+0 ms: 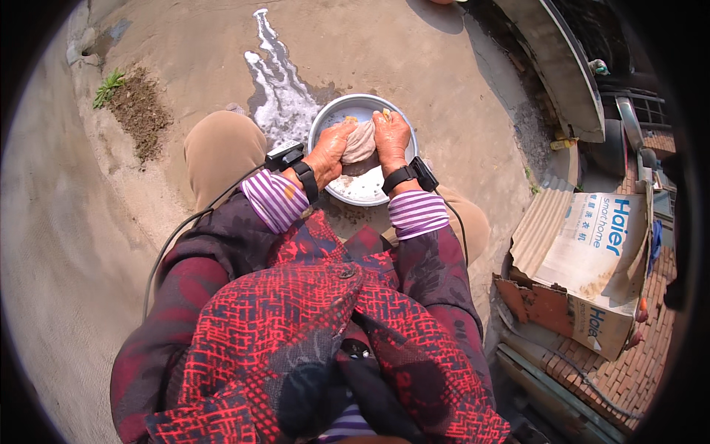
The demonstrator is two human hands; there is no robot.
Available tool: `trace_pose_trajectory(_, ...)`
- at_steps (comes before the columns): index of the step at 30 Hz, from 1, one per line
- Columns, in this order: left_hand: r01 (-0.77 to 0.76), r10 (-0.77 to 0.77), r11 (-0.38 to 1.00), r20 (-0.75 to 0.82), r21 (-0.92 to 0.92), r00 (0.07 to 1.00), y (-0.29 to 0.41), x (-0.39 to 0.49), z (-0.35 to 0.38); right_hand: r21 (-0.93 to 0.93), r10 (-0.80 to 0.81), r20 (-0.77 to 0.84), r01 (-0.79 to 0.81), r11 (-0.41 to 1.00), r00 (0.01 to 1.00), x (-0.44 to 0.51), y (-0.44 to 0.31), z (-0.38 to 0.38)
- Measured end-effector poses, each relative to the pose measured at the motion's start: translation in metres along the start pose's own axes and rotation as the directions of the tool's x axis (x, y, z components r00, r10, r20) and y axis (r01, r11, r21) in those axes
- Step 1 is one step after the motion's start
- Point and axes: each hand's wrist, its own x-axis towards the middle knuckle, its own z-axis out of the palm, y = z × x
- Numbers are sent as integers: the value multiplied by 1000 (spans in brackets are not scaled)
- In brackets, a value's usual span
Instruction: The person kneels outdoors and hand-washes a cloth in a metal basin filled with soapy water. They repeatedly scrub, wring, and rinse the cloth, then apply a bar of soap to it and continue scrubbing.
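Observation:
A round metal basin (pixel 415 145) stands on the ground before my knees, with whitish water (pixel 363 187) at its near side. Above it, my left hand (pixel 330 149) and my right hand (pixel 391 137) grip a wet, pale cloth (pixel 360 143) between them, bunched and hanging slightly. Both hands are closed in fists around its ends. Small orange-yellow bits of the cloth or of something else show at the tops of both fists; which, I cannot tell. Each wrist bears a black strap with a small device and a cable.
Foamy water (pixel 283 105) runs over the concrete beyond the basin, on the left. Soil with a green weed (pixel 110 87) lies at the far left. A large cardboard box (pixel 588 238), bricks (pixel 649 344) and a concrete ledge (pixel 560 72) are on the right.

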Motion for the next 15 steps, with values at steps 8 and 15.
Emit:
trace_pose_trajectory(8, 20, 15, 977, 162, -211, 987, 0, 4, -7, -175, -457, -20, 447, 877, 889, -51, -27, 8)
trace_pose_trajectory(15, 42, -40, 996, 24, -82, 999, 1, 11, -9, -151, -88, -62, 78, 986, 994, -14, -19, -12)
